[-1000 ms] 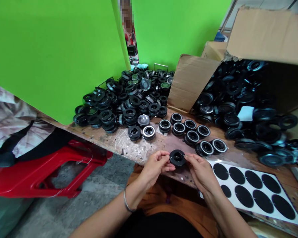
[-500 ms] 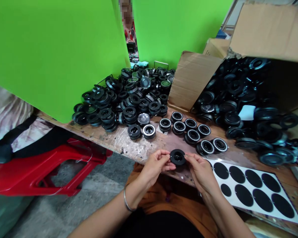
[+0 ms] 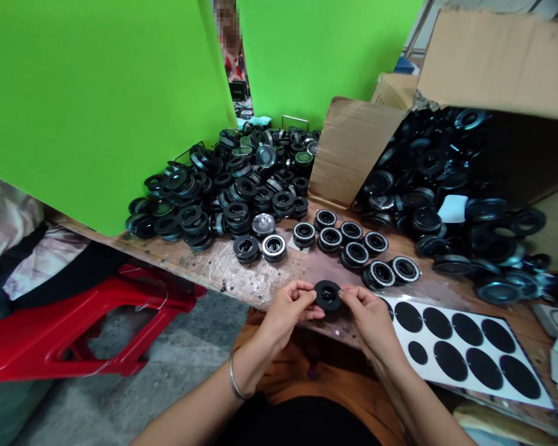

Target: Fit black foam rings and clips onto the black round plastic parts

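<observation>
A black ring-shaped part [image 3: 328, 305], round with a wide flat rim and a dark centre, is held between both hands over the table's front edge. My left hand [image 3: 292, 306] is closed on its left side, thumb on top and fingers beneath. At its upper right rim, my right hand [image 3: 366, 314] pinches with thumb and forefinger. Just beyond stand several similar round parts with silvery rings, such as this one [image 3: 380, 274]. To the right lies a white sheet of black round stickers [image 3: 451, 360], partly under my right forearm.
A large heap of black round parts [image 3: 242, 179] covers the back left of the table. An open cardboard box [image 3: 353, 145] full of more stands at the right. Green panels [image 3: 97, 93] rise behind. A red plastic stool [image 3: 74, 322] is on the left, near a seated person.
The whole view has shifted slightly, so things appear further left. Both hands keep hold of the black ring-shaped part, and the right fingertips have come a little further over its rim.
</observation>
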`<state>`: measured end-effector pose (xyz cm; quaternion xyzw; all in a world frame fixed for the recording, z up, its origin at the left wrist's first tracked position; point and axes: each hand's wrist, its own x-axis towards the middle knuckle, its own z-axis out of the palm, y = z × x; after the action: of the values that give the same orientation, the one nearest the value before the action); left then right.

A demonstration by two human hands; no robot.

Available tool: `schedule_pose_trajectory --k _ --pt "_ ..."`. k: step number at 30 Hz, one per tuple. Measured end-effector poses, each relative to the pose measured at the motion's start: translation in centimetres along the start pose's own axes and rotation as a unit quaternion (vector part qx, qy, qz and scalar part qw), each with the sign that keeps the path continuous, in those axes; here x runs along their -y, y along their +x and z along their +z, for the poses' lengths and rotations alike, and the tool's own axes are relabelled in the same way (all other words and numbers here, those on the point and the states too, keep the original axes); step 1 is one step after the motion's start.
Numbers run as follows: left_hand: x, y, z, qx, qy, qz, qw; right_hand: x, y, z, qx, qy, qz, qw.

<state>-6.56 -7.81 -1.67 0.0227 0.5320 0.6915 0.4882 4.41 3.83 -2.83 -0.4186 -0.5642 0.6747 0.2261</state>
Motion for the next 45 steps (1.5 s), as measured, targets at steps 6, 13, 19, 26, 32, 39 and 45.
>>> schedule_pose_trajectory --k 6,13,19,26,32,39,45 --pt "-0.2 0.0 0.5 -0.024 0.01 -0.001 1.0 1.9 -0.4 -0.5 0.018 -0.351 -0.22 0.91" --pt "-0.1 0.2 0.5 -0.023 0.023 -0.013 0.999 2.9 1.6 -1.6 0.163 -0.345 -0.089 0.92" --pt "-0.3 0.6 -0.1 0.011 0.029 -0.006 1.0 2.9 4.6 -0.7 0.249 -0.24 0.066 0.936" --pt "-0.3 1.0 -1.1 0.033 0.002 -0.005 0.999 3.5 4.6 1.1 0.199 -0.423 -0.107 0.878" --pt "-0.6 0.7 -0.6 0.042 0.077 0.003 0.996 3.4 3.3 -1.7 0.319 -0.148 0.094 0.931" --pt "-0.7 1.0 -0.2 0.058 0.11 0.003 0.992 3.3 3.5 -2.7 0.326 -0.028 0.14 0.934" --pt "0.1 0.8 -0.1 0.044 0.101 0.01 0.994 1.6 3.3 -2.4 0.327 -0.04 0.097 0.939"
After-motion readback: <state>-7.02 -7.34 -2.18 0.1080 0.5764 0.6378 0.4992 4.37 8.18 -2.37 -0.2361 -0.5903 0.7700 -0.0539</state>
